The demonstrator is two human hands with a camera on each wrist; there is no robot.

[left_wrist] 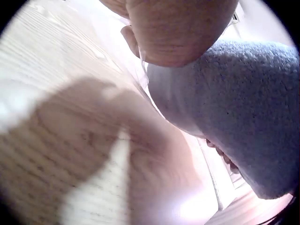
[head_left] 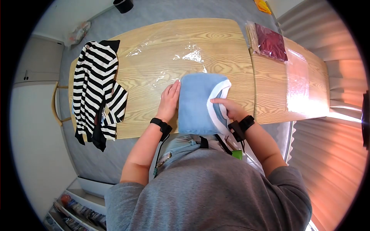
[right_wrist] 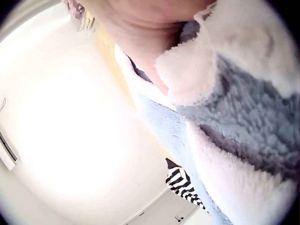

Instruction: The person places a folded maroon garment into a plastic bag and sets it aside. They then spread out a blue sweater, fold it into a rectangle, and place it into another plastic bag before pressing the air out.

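Note:
A folded light-blue fleece item (head_left: 196, 104) with a white fluffy edge (head_left: 211, 109) lies at the table's near edge, in front of the person. The left hand (head_left: 169, 101) rests along its left side with straight fingers; in the left wrist view the hand (left_wrist: 173, 28) is beside the blue cloth (left_wrist: 234, 108). At the white edge, the right hand (head_left: 229, 107) grips the fabric, thumb on top and the other fingers hidden beneath. The right wrist view shows that hand (right_wrist: 145, 33) against white pile (right_wrist: 187, 75) and grey-blue pile (right_wrist: 253, 112).
A black-and-white striped garment (head_left: 94, 84) lies on the table's left. Clear plastic film (head_left: 192, 54) lies beyond the blue item. On the right-hand table (head_left: 266, 92) are a dark red packaged item (head_left: 271, 42) and more clear plastic (head_left: 297, 82). A wooden chair (head_left: 57, 104) stands left.

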